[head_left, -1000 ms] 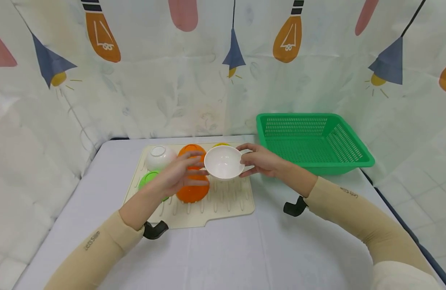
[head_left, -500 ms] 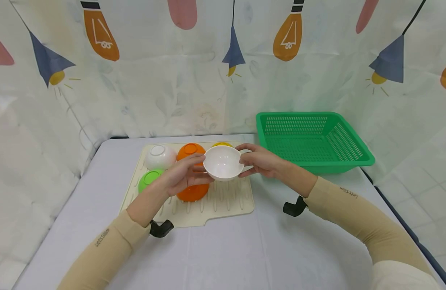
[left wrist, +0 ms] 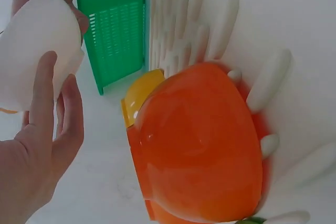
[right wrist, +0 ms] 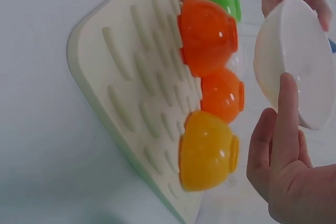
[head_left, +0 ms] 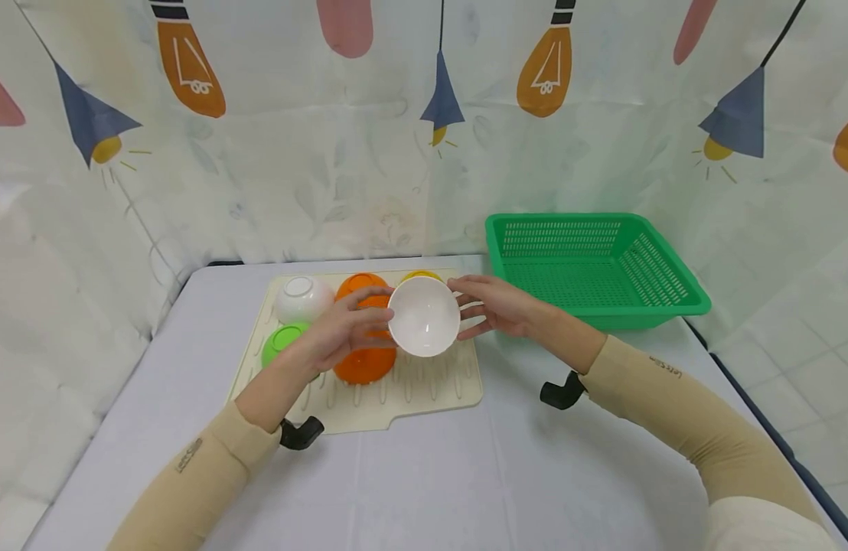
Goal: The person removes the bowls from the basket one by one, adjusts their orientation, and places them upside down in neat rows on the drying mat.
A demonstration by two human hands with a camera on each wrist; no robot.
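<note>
Between my hands, above the cream drying mat [head_left: 431, 392], a white bowl [head_left: 424, 317] is tilted so its inside faces the head camera. My left hand [head_left: 347, 327] holds its left side. The left wrist view shows a finger of that hand against the bowl's outer wall [left wrist: 31, 51]. My right hand [head_left: 498, 306] holds the opposite side, and in the right wrist view one finger lies at the rim. Upside down on the mat are another white bowl [head_left: 303, 300], a green bowl [head_left: 283, 338], two orange bowls [right wrist: 207, 38] and a yellow bowl [right wrist: 206, 150].
A green slotted basket [head_left: 603, 312] stands at the table's back right, right of the mat. The white-covered table [head_left: 438, 482] extends in front of the mat. Behind it hangs a printed curtain [head_left: 293, 168].
The white bowl has tipped further, so its opening looks rounder and sits slightly lower. My left hand came in to its side, then shifted slightly. The right hand's fingers have moved at the rim.
</note>
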